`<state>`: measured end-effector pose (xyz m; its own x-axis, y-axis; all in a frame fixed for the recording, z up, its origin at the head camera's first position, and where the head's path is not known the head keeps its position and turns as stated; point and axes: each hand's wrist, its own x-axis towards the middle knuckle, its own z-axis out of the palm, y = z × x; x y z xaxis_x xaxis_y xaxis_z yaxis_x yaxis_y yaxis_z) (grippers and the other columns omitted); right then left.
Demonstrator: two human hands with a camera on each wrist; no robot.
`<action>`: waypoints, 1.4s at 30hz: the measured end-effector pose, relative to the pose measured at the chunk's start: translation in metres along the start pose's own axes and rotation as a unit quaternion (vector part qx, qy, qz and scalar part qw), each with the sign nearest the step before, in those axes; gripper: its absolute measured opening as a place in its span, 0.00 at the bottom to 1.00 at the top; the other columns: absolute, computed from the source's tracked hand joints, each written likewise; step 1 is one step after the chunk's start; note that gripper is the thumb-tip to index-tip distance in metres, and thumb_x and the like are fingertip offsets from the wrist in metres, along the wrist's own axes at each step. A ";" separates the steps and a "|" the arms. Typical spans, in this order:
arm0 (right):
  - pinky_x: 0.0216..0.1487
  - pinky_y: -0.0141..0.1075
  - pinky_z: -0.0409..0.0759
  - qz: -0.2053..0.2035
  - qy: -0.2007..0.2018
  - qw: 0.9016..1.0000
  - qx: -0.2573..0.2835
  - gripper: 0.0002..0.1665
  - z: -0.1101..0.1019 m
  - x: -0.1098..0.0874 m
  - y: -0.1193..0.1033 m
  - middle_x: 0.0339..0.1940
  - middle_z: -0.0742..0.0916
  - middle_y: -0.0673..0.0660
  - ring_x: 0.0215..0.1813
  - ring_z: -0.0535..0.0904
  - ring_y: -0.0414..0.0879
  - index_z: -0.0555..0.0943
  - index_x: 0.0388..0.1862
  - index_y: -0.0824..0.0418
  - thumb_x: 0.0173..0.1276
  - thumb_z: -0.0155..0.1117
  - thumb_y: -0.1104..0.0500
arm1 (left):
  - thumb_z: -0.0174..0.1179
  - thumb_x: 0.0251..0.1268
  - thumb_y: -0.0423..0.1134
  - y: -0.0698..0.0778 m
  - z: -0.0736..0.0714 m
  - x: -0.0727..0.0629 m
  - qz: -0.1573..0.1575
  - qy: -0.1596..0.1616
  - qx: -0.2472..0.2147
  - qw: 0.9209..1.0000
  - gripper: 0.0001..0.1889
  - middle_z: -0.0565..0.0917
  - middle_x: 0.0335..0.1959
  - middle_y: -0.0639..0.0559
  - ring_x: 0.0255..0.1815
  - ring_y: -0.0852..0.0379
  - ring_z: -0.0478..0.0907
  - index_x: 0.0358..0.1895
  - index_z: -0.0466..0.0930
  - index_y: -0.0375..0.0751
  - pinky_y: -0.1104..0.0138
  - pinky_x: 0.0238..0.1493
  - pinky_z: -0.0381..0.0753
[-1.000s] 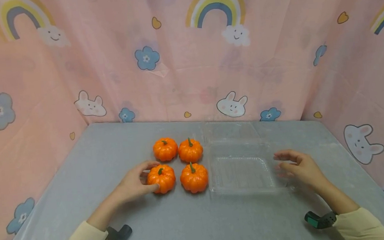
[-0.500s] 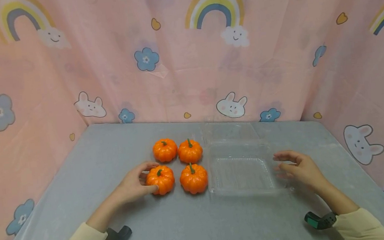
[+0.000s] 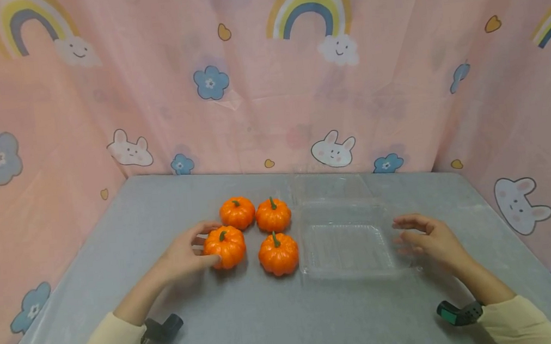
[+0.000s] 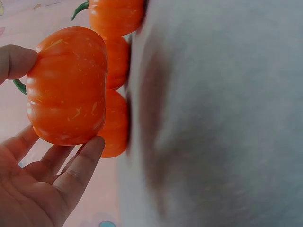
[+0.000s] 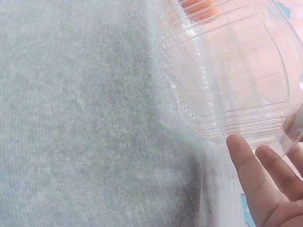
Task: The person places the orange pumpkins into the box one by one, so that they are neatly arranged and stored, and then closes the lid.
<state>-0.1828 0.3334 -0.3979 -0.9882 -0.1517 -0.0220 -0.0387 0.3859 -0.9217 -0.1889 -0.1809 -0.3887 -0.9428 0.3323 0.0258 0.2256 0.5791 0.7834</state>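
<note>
Orange pumpkin gripped in my left hand — a lift, I judge; next calls for steady fingers. My right hand, fingers loosely extended, waits beside the clear container.

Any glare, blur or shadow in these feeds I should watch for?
Head: even, soft light; the clear container shows mostly as faint edges against the grey tabletop. Left wrist: small glossy highlights on the held pumpkin, while the grey tabletop looks soft, with a blurry shadow. Right wrist: bright glints on the clear container, and a diffuse dark shadow beside the right hand.
</note>
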 end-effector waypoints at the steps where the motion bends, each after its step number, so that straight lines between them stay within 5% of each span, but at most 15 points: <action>1: 0.40 0.39 0.86 0.002 0.001 1.000 -0.001 0.26 0.000 0.000 0.000 0.46 0.83 0.36 0.43 0.86 0.37 0.68 0.63 0.74 0.72 0.57 0.60 | 0.66 0.52 0.38 0.001 -0.002 0.000 0.007 0.001 0.001 1.000 0.33 0.74 0.63 0.40 0.55 0.43 0.75 0.65 0.69 0.45 0.55 0.53 0.82; 17: 0.40 0.38 0.86 0.001 -0.005 1.000 0.001 0.27 -0.001 0.000 0.002 0.46 0.83 0.36 0.43 0.86 0.37 0.66 0.64 0.76 0.73 0.55 0.61 | 0.67 0.54 0.40 0.029 -0.018 0.013 0.027 0.023 0.004 0.999 0.33 0.73 0.65 0.41 0.58 0.41 0.75 0.66 0.68 0.45 0.53 0.55 0.81; 42: 0.40 0.39 0.86 -0.006 -0.007 1.000 0.005 0.27 -0.001 0.001 0.005 0.46 0.84 0.38 0.44 0.86 0.39 0.66 0.63 0.75 0.72 0.56 0.60 | 0.69 0.53 0.43 0.066 0.005 0.030 0.049 0.020 -0.044 0.998 0.32 0.75 0.62 0.46 0.58 0.45 0.75 0.64 0.71 0.48 0.55 0.56 0.81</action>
<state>-0.1846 0.3363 -0.4022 -0.9855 -0.1690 -0.0165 -0.0488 0.3748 -0.9258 -0.2016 -0.1293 -0.3394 -0.9263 0.3543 0.1284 0.2972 0.4772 0.8270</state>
